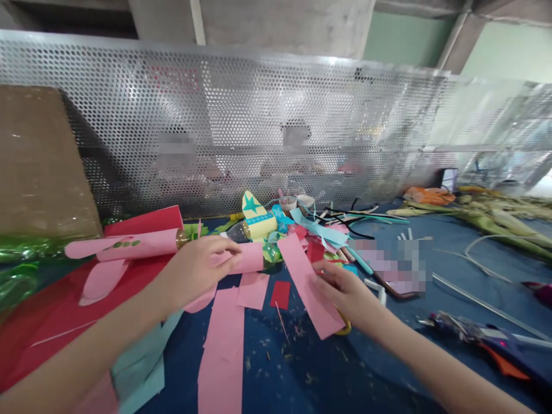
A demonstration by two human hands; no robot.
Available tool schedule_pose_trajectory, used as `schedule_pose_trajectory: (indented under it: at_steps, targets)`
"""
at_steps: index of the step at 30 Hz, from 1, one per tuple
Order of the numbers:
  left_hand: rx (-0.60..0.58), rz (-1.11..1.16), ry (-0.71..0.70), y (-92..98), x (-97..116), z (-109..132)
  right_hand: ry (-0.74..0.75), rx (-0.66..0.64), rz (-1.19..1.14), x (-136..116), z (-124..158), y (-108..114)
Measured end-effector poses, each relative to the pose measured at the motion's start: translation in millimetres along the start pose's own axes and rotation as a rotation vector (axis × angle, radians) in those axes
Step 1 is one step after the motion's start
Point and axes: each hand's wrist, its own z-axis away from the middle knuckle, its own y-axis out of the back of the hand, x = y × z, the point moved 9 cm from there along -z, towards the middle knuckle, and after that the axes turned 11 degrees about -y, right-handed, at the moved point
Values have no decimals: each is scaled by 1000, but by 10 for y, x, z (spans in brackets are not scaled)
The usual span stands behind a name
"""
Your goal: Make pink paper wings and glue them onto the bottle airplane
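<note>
My left hand [194, 270] reaches over a small bottle wrapped in pink paper [250, 257] and grips it with bent fingers; the bottle's clear end points right. Between the thumb and fingers of my right hand [340, 290] is a pink paper strip [308, 287], tilted and raised off the table. Below them lie a long pink paper piece [222, 351], a smaller pink scrap [253, 289] and a small red paper piece [280, 295]. A yellow ring-shaped part [345, 325] shows partly behind the strip.
A pink paper rocket [138, 246] lies on red sheets at left; a yellow one [261, 224] is behind. Paper scraps [323, 230] and a phone [394, 270] are beyond my right hand. A glue gun [478, 333] lies at right. A perforated metal screen [241, 126] stands behind.
</note>
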Motion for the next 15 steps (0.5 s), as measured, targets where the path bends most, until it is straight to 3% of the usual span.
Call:
schedule_pose_trajectory:
  at_steps: [3,5,10,15]
  targets:
    - [-204,-145,12,-230,-206,-115,-30,148,45,94,-98,231]
    - [-279,-200,12,-356,-300,-171,-31,217,79,135,-145,360]
    - [-349,-220,-42,-561,-365,-248,-10,310,137,154,-190,551]
    - [-334,-235,-73,-639,-322,-227,-11,284,77,159,-211,526]
